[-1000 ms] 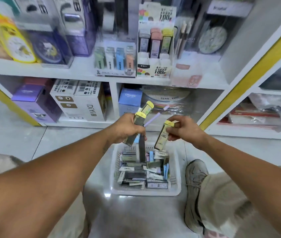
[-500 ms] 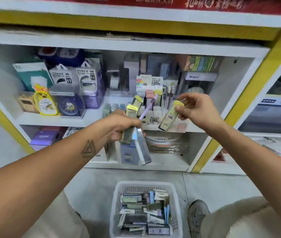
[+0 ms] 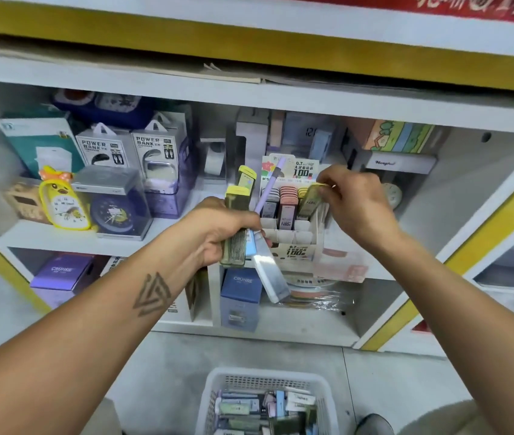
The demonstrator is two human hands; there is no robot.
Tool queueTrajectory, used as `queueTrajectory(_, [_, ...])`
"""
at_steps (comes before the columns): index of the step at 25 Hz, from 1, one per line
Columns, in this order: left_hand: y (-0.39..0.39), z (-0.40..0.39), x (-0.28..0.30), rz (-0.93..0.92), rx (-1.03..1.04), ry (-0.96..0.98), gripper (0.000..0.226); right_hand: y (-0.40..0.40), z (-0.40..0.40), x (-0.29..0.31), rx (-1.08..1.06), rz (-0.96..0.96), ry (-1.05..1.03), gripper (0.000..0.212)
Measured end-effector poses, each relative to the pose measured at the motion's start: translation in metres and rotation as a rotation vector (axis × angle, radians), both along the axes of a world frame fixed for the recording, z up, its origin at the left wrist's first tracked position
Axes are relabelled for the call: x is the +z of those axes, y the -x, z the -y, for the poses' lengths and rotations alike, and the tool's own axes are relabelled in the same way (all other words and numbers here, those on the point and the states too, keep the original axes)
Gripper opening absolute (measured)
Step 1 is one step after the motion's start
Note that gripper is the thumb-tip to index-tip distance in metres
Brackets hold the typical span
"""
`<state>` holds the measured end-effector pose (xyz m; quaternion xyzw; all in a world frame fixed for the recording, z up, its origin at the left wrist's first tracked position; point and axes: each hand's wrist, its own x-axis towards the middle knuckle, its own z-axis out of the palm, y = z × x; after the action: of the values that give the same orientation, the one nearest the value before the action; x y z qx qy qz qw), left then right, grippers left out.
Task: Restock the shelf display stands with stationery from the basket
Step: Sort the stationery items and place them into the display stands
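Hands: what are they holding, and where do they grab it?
Left hand grips several lead cases around their middles. Right hand pinches one yellow-capped case by its top.

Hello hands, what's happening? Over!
Left hand grips spare lead cases. Right hand pinches yellow-capped case over display stand. Nothing blocking.

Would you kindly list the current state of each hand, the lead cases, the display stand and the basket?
Left hand: grips a bundle of lead cases, yellow caps up.
Right hand: pinches one yellow-capped case at the stand's right column.
Display stand: upright on the shelf, partly stocked.
Basket: on the floor, holding mixed cases.
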<state>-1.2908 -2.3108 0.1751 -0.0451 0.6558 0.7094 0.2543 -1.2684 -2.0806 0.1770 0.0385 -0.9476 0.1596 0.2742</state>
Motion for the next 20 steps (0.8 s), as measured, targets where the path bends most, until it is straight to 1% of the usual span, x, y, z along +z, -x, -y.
queueTrajectory(4, [0.007, -0.003, -0.004, 0.019, -0.002, 0.025, 0.041, 0.004, -0.005, -0.007, 0.037, -0.001, -0.037, 0.014])
queueTrajectory(7, [0.006, -0.008, -0.005, 0.046, -0.029, 0.013, 0.046, 0.009, -0.003, -0.008, 0.020, -0.002, -0.011, 0.011])
queueTrajectory(10, [0.005, -0.012, -0.005, 0.066, -0.054, -0.021, 0.038, 0.014, 0.000, -0.011, 0.029, 0.018, -0.059, 0.008])
queueTrajectory(13, [0.004, -0.012, -0.005, 0.082, -0.056, -0.031, 0.030, 0.015, 0.004, -0.016, -0.012, 0.162, -0.195, 0.019])
queueTrajectory(15, [0.003, -0.012, -0.004, 0.092, -0.055, -0.036, 0.024, 0.013, 0.007, -0.015, -0.061, 0.166, -0.221, 0.022])
queueTrajectory(16, [0.002, -0.012, -0.003, 0.095, -0.052, -0.047, 0.020, 0.011, 0.009, -0.013, -0.055, 0.133, -0.173, 0.023])
queueTrajectory(17, [0.001, -0.012, -0.002, 0.095, -0.046, -0.060, 0.018, 0.007, 0.011, -0.011, -0.033, 0.108, -0.073, 0.022])
queueTrajectory(18, [0.001, -0.012, -0.001, 0.093, -0.034, -0.069, 0.020, 0.004, 0.014, -0.007, -0.007, 0.123, 0.082, 0.020])
queueTrajectory(19, [0.001, -0.012, -0.001, 0.089, -0.017, -0.072, 0.026, 0.000, 0.017, -0.004, 0.035, 0.206, 0.291, 0.016])
queueTrajectory(20, [0.001, -0.013, 0.000, 0.080, 0.002, -0.071, 0.033, -0.004, 0.020, -0.001, 0.107, 0.343, 0.507, 0.011])
